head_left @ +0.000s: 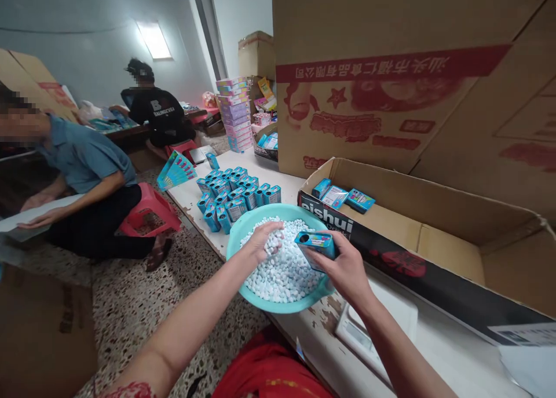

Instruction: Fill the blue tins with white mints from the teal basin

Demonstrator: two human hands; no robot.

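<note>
A turquoise basin [286, 306] full of small white pellets [289, 270] stands at the table's edge. My left hand [262, 241] is in the basin, its fingers curled around a scoop of pellets. Above the basin's right side, my right hand [345, 265] grips a small blue box [316, 248], whose dark round opening faces up. Behind the basin, several similar blue boxes [237, 207] stand upright in a cluster, many with round openings showing on top.
To the right lies a long open carton [417, 236] with a few blue boxes [360, 200]. A white scale [358, 334] sits below it. Stacked pastel boxes [235, 114] rise at the back. One person sits on a red stool [147, 210] at left; another sits farther back.
</note>
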